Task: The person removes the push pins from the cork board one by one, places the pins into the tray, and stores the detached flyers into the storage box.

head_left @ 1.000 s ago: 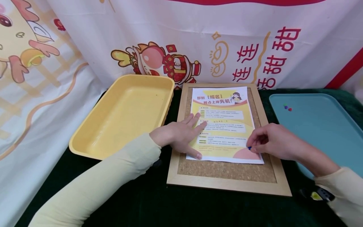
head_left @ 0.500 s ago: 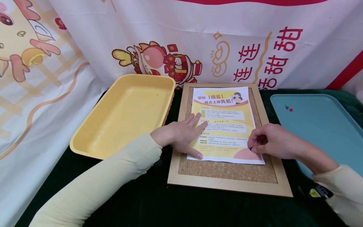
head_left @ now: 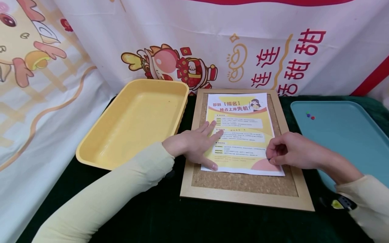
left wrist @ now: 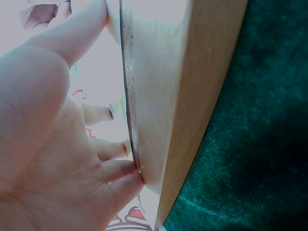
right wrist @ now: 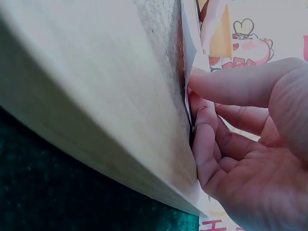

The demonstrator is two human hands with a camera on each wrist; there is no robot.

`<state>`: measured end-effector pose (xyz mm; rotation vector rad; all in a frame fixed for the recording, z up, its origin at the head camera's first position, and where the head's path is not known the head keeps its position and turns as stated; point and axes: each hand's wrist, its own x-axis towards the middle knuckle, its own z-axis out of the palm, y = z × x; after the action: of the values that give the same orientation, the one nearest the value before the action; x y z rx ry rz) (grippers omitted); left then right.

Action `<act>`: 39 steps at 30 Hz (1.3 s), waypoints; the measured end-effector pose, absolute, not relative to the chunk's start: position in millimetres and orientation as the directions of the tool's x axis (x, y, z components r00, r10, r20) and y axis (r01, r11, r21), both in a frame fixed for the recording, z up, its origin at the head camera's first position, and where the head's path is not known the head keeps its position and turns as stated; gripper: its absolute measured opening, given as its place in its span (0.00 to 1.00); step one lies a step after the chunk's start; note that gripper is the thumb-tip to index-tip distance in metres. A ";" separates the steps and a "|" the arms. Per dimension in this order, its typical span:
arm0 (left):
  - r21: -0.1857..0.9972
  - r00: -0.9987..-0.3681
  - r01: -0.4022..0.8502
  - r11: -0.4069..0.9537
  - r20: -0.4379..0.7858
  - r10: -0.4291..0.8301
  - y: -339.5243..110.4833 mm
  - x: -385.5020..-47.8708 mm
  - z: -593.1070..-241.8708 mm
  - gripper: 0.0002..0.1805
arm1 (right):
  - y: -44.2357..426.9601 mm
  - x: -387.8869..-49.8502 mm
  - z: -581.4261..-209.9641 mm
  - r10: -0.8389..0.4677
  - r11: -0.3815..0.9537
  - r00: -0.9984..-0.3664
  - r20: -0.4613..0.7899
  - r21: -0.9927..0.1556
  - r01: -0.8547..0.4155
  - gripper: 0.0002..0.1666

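A printed poster (head_left: pixel 240 135) lies on a cork board (head_left: pixel 243 181) with a pale wooden frame (head_left: pixel 247 200). With fingers spread, my left hand (head_left: pixel 197 143) rests on the poster's left side, its thumb near the lower left corner. My right hand (head_left: pixel 288 152) pinches a small blue pushpin between thumb and index finger at the poster's lower right edge. Fingers hide nearly all of the pin. In the right wrist view, the paper's edge (right wrist: pixel 190 53) lifts slightly off the cork beside the thumb.
To the left stands a deep yellow tray (head_left: pixel 133 125). On the right, a flat blue-green tray (head_left: pixel 343 135) bears a few tiny coloured pins (head_left: pixel 312 117) near its far left corner. Dark green cloth (head_left: pixel 212 222) covers the table. A printed white curtain (head_left: pixel 188 27) hangs behind.
Both hands keep their places on the poster. The blue pin, visible at the right fingertips earlier, is now almost covered by them. The whole view has shifted very slightly.
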<state>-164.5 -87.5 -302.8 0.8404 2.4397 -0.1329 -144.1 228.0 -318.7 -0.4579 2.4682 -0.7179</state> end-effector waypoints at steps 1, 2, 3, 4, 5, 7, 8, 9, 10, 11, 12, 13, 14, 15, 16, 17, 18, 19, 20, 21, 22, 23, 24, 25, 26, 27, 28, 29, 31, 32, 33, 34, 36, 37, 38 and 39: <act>0.082 -0.653 0.595 0.799 -0.530 0.541 -87.3 -164.4 -302.8 0.66 | 228.1 -144.1 -318.8 -0.449 0.801 -0.805 -0.389 -0.574 -0.170 0.05; 0.080 -0.654 0.595 0.799 -0.530 0.540 -87.2 -164.4 -302.9 0.66 | 228.2 -144.0 -318.8 -0.450 0.800 -0.804 -0.388 -0.575 -0.170 0.05; 0.078 -0.654 0.596 0.799 -0.531 0.539 -87.0 -164.4 -303.0 0.66 | 228.3 -144.0 -318.8 -0.451 0.799 -0.804 -0.388 -0.576 -0.170 0.05; 0.075 -0.654 0.597 0.799 -0.530 0.539 -86.9 -164.4 -303.1 0.66 | 228.3 -144.1 -318.8 -0.452 0.798 -0.803 -0.389 -0.578 -0.170 0.06; 0.074 -0.655 0.597 0.799 -0.530 0.538 -86.9 -164.4 -303.2 0.66 | 228.5 -144.1 -318.8 -0.453 0.797 -0.802 -0.389 -0.580 -0.170 0.06; 0.071 -0.656 0.597 0.799 -0.531 0.537 -86.8 -164.3 -303.2 0.66 | 228.9 -144.2 -318.8 -0.455 0.796 -0.801 -0.388 -0.581 -0.170 0.06; 0.071 -0.656 0.597 0.799 -0.531 0.537 -86.8 -164.4 -303.3 0.66 | 229.2 -144.3 -318.8 -0.458 0.794 -0.800 -0.387 -0.583 -0.172 0.06; 0.072 -0.655 0.597 0.799 -0.531 0.537 -86.7 -164.3 -303.3 0.66 | 229.6 -144.3 -318.8 -0.461 0.793 -0.800 -0.385 -0.584 -0.176 0.06; 0.072 -0.655 0.597 0.799 -0.531 0.537 -86.7 -164.5 -303.4 0.66 | 229.9 -144.4 -318.8 -0.463 0.791 -0.799 -0.383 -0.585 -0.178 0.06; 0.073 -0.655 0.597 0.799 -0.532 0.537 -86.6 -164.6 -303.5 0.66 | 230.3 -144.4 -318.9 -0.467 0.789 -0.799 -0.380 -0.586 -0.183 0.05; 0.072 -0.655 0.597 0.799 -0.531 0.538 -86.5 -164.6 -303.6 0.66 | 230.6 -144.5 -319.0 -0.470 0.787 -0.798 -0.377 -0.588 -0.186 0.05; 0.072 -0.655 0.598 0.798 -0.531 0.538 -86.5 -164.8 -303.7 0.66 | 230.8 -144.6 -319.2 -0.473 0.785 -0.796 -0.376 -0.590 -0.188 0.05; 0.072 -0.654 0.598 0.798 -0.531 0.539 -86.4 -164.9 -304.1 0.66 | 231.1 -144.7 -319.2 -0.475 0.784 -0.796 -0.375 -0.592 -0.189 0.05; 0.072 -0.653 0.599 0.797 -0.532 0.539 -86.4 -165.0 -304.2 0.66 | 231.1 -144.7 -319.3 -0.476 0.783 -0.795 -0.376 -0.593 -0.189 0.05; 0.072 -0.654 0.599 0.798 -0.532 0.539 -86.3 -165.0 -304.3 0.66 | 231.2 -144.8 -319.3 -0.478 0.782 -0.793 -0.376 -0.593 -0.190 0.05; 0.072 -0.654 0.598 0.798 -0.531 0.538 -86.3 -164.8 -304.2 0.66 | 231.2 -144.8 -319.3 -0.480 0.781 -0.792 -0.377 -0.594 -0.190 0.05; 0.072 -0.655 0.597 0.799 -0.532 0.537 -86.3 -164.8 -304.2 0.66 | 231.2 -144.8 -319.3 -0.480 0.781 -0.791 -0.379 -0.595 -0.190 0.05; 0.071 -0.655 0.597 0.799 -0.533 0.536 -86.3 -164.9 -304.3 0.66 | 231.2 -144.7 -319.2 -0.481 0.781 -0.791 -0.378 -0.595 -0.190 0.05; 0.071 -0.655 0.596 0.800 -0.534 0.535 -86.2 -164.8 -304.3 0.67 | 231.2 -144.7 -319.1 -0.482 0.781 -0.791 -0.378 -0.595 -0.191 0.05; 0.070 -0.656 0.595 0.801 -0.534 0.534 -86.2 -164.6 -304.0 0.67 | 231.2 -144.7 -319.0 -0.482 0.780 -0.790 -0.379 -0.596 -0.190 0.05; 0.069 -0.655 0.595 0.800 -0.534 0.534 -86.2 -164.6 -304.0 0.66 | 231.3 -144.6 -319.0 -0.482 0.780 -0.790 -0.379 -0.597 -0.190 0.05; 0.068 -0.656 0.596 0.800 -0.534 0.534 -86.2 -164.5 -303.9 0.66 | 231.3 -144.6 -319.0 -0.482 0.779 -0.789 -0.380 -0.597 -0.189 0.05; 0.066 -0.656 0.597 0.799 -0.533 0.534 -86.2 -164.5 -303.8 0.66 | 231.5 -144.5 -319.1 -0.482 0.779 -0.789 -0.380 -0.598 -0.188 0.05; 0.066 -0.656 0.598 0.799 -0.533 0.535 -86.1 -164.4 -303.6 0.66 | 231.5 -144.5 -319.1 -0.482 0.779 -0.789 -0.380 -0.598 -0.188 0.05; 0.064 -0.656 0.599 0.798 -0.532 0.535 -86.2 -164.2 -303.3 0.66 | 231.6 -144.4 -319.3 -0.483 0.779 -0.789 -0.380 -0.598 -0.188 0.05; 0.063 -0.656 0.600 0.798 -0.532 0.535 -86.2 -164.1 -303.0 0.66 | 231.7 -144.3 -319.3 -0.483 0.779 -0.789 -0.379 -0.598 -0.189 0.05; 0.063 -0.655 0.601 0.797 -0.532 0.536 -86.2 -164.0 -302.9 0.66 | 231.8 -144.2 -319.4 -0.484 0.778 -0.788 -0.379 -0.598 -0.190 0.05; 0.062 -0.655 0.601 0.797 -0.532 0.536 -86.2 -163.9 -302.7 0.67 | 231.9 -144.1 -319.6 -0.486 0.778 -0.787 -0.380 -0.599 -0.190 0.05; 0.062 -0.654 0.602 0.796 -0.534 0.535 -86.2 -163.9 -302.4 0.67 | 232.2 -143.9 -319.8 -0.488 0.776 -0.785 -0.382 -0.602 -0.190 0.06; 0.062 -0.654 0.601 0.797 -0.535 0.535 -86.2 -163.7 -302.1 0.67 | 232.4 -143.7 -319.9 -0.491 0.774 -0.783 -0.383 -0.604 -0.190 0.06; 0.062 -0.654 0.601 0.797 -0.535 0.535 -86.3 -163.6 -302.0 0.67 | 232.7 -143.6 -320.1 -0.494 0.772 -0.781 -0.383 -0.607 -0.190 0.06; 0.063 -0.654 0.600 0.798 -0.536 0.534 -86.3 -163.5 -301.9 0.67 | 233.2 -143.6 -320.2 -0.497 0.769 -0.779 -0.383 -0.611 -0.190 0.06; 0.064 -0.656 0.598 0.799 -0.535 0.533 -86.3 -163.2 -301.6 0.67 | 234.5 -143.8 -320.4 -0.505 0.760 -0.775 -0.380 -0.622 -0.190 0.06; 0.066 -0.656 0.596 0.800 -0.534 0.533 -86.3 -163.1 -301.5 0.67 | 235.3 -144.0 -320.4 -0.509 0.754 -0.772 -0.380 -0.629 -0.188 0.06; 0.068 -0.656 0.595 0.801 -0.534 0.533 -86.3 -163.0 -301.5 0.67 | 236.2 -144.4 -320.4 -0.513 0.748 -0.769 -0.381 -0.637 -0.183 0.06; 0.068 -0.655 0.595 0.801 -0.535 0.533 -86.3 -163.1 -301.7 0.67 | 237.1 -144.9 -320.3 -0.515 0.742 -0.767 -0.384 -0.647 -0.175 0.06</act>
<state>-163.1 -86.3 -301.7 0.8346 2.4402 -0.1521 -144.9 237.1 -320.3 -0.5187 2.3848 -0.8097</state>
